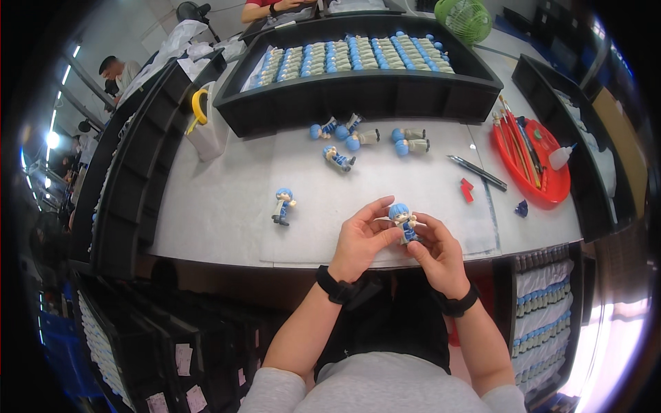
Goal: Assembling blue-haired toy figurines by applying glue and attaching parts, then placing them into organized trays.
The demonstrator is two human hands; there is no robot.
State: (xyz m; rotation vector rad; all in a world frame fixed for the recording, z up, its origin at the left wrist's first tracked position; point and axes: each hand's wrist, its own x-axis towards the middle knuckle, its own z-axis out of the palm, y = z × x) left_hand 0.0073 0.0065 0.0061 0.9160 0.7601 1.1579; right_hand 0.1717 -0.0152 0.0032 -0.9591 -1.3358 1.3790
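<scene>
Over the front edge of the table, a small blue-haired figurine [405,221] is held upright between both hands. My left hand [366,235] grips it from the left with the thumb against its body. From the right, the fingers and thumb of my right hand [438,249] close on its other side. Another figurine [283,206] in blue and cream lies alone on the table to the left. Farther back lie several more: one dark-blue-clad figurine [338,159], a pale-bodied figurine [363,139] and a pair at the right with a second pale figurine [413,146].
A black crate [358,96] of figurines in rows spans the back. To the right are a red tray [544,186] of brushes with a small bottle, a pen [477,172], and red pieces [467,190]. A white holder [206,138] with yellow-handled scissors stands left.
</scene>
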